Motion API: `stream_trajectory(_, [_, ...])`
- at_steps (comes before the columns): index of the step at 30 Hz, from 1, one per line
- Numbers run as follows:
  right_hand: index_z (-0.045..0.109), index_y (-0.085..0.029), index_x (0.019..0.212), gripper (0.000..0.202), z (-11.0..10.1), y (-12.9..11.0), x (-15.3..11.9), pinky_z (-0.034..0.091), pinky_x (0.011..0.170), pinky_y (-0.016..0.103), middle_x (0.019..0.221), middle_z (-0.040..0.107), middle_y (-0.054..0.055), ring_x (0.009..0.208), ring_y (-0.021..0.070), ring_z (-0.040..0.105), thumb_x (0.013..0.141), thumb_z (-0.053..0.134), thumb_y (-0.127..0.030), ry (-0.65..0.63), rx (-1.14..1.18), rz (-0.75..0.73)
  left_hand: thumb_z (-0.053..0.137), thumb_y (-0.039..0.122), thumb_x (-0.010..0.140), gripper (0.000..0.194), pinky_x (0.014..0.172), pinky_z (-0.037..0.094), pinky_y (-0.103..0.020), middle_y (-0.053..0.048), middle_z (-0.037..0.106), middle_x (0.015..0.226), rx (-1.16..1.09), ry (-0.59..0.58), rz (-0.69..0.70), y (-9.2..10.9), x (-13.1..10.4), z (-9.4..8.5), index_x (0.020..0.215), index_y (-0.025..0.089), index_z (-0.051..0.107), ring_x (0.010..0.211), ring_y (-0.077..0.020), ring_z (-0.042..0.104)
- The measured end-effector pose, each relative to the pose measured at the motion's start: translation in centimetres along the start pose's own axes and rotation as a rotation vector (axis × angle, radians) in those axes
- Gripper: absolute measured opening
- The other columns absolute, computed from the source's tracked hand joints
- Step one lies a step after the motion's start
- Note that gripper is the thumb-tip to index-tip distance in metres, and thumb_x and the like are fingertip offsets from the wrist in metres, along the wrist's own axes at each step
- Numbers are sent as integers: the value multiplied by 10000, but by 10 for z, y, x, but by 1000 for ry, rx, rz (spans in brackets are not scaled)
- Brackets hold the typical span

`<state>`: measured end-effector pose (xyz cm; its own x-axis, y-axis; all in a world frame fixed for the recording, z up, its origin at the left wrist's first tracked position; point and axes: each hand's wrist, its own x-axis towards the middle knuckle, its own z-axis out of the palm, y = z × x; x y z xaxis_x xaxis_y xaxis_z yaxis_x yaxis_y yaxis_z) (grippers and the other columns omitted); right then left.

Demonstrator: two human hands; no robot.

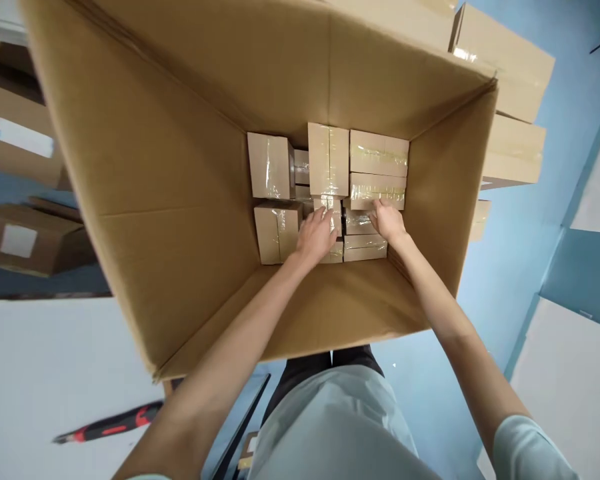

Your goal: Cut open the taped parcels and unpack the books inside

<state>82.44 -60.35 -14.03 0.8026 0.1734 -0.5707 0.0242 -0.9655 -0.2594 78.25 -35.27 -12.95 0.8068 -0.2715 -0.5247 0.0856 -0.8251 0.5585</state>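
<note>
Both hands reach down into a large open cardboard carton (155, 153) holding several small taped boxes. My left hand (316, 235) touches the top of a small box (336, 217) near the middle, its fingers slightly apart. Against the near edge of a taped box (377, 189) on the right rests my right hand (387, 219), fingers bent; whether it grips the box is unclear. An upright box (329, 160) stands above my left hand. Two more boxes, one upper (270, 165) and one lower (275, 233), sit at the carton's left side.
More closed boxes stand outside, at the upper right (505, 63) and on the left (25, 240). A red and black tool (115, 425) lies on a white table (45, 367) at the lower left. The carton's high walls surround both hands.
</note>
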Motion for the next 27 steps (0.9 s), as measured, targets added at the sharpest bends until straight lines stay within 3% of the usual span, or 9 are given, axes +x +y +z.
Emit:
stream_trajectory(3, [637, -137, 1575, 493, 12, 14, 51, 568, 1226, 575, 1548, 653, 248, 1443, 392, 645, 1093, 697, -223, 20, -9, 12, 498, 203, 1119, 580, 1376, 399, -635, -291, 482, 1802, 42, 16, -14, -12, 64, 14, 1663, 24, 585, 1655, -454, 479])
stream_trajectory(6, [605, -170, 1597, 658, 19, 30, 92, 549, 1243, 599, 1606, 582, 237, 1480, 402, 590, 992, 858, -218, 44, -46, -17, 458, 186, 1133, 516, 1425, 326, -617, -243, 507, 1792, 6, 103, -53, -22, 117, 23, 1593, 76, 665, 1697, -421, 423])
stream_trajectory(10, [469, -162, 1710, 969, 27, 50, 119, 486, 1285, 673, 1667, 487, 276, 1566, 459, 507, 877, 962, -192, -29, -76, 11, 713, 404, 1097, 590, 1447, 187, -693, -205, 264, 1926, -50, 189, -157, -28, 160, 36, 1627, 162, 621, 1806, -482, 172])
stream_trajectory(13, [389, -206, 1765, 1112, 32, 59, 123, 459, 1302, 697, 1675, 452, 265, 1594, 467, 464, 832, 995, -186, -52, -59, 67, 848, 522, 1001, 830, 1414, 62, -810, -259, 24, 1960, -28, 198, -265, -26, 172, 46, 1667, 134, 540, 1808, -579, -24])
stream_trajectory(16, [400, -223, 1751, 1091, 37, 62, 122, 421, 1316, 753, 1705, 412, 257, 1605, 472, 452, 842, 1003, -256, -12, -56, 34, 942, 571, 883, 1069, 1392, 12, -859, -312, -113, 1942, -69, 181, -413, -25, 179, 52, 1705, 100, 447, 1778, -653, -67])
stream_trajectory(19, [378, -156, 1753, 1153, 41, 61, 121, 345, 1371, 765, 1768, 352, 302, 1683, 497, 369, 811, 1028, -289, -16, -108, -41, 993, 574, 791, 1202, 1382, -21, -877, -318, -153, 1934, -111, 181, -474, -29, 184, 54, 1721, 111, 388, 1767, -672, -102])
stream_trajectory(22, [359, -85, 1763, 1253, 47, 62, 116, 260, 1440, 714, 1808, 323, 346, 1749, 509, 287, 739, 1059, -264, -33, -171, -101, 994, 600, 766, 1218, 1384, -14, -876, -310, -168, 1933, -122, 170, -526, -32, 189, 53, 1714, 123, 395, 1764, -677, -112])
stream_trajectory(27, [282, -97, 1845, 1327, 62, 67, 102, 141, 1450, 767, 1897, 253, 350, 1794, 562, 191, 752, 1017, -259, -33, -205, -197, 1013, 611, 702, 1321, 1378, 9, -880, -328, -101, 1937, -127, 158, -613, -29, 196, 54, 1752, 153, 355, 1769, -667, -100])
